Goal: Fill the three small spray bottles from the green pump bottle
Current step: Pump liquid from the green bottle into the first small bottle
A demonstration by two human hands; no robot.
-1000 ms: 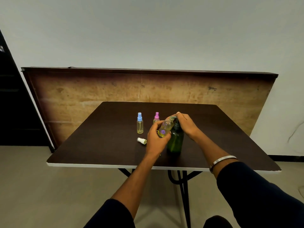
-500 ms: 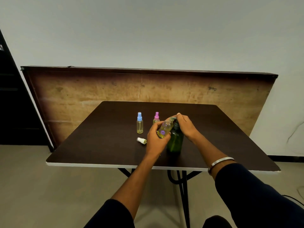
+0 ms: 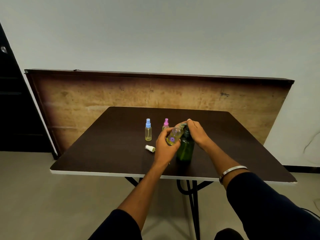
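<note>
I see my left hand (image 3: 164,146) wrapped around a small clear spray bottle (image 3: 174,135) with a purple flower print, its fingers (image 3: 165,134) curled about the lower body. The bottle is uncapped and tilted, its open neck leaning to the right and up against the spout of the green pump bottle (image 3: 185,149). Yellowish liquid shows in its lower part.

My right hand (image 3: 197,131) sits over the pump head of the green bottle, fingers bent down across the top and pressing on it; the head itself is mostly hidden under the palm. A metal bangle (image 3: 232,170) circles that wrist, and dark sleeves cover both forearms nearer me.

The green pump bottle stands upright on the dark desk (image 3: 103,153), near the middle and toward the near edge. To the left, farther back, a spray bottle with a blue cap (image 3: 148,129) stands upright, holding some yellowish liquid. Just right of it, a spray bottle with a pink cap (image 3: 165,124) stands partly hidden behind my left hand. A loose white spray cap (image 3: 150,147) lies on its side on the desk, just left of my left hand.

A worn brown board (image 3: 86,101) leans against the pale wall beyond the desk.
</note>
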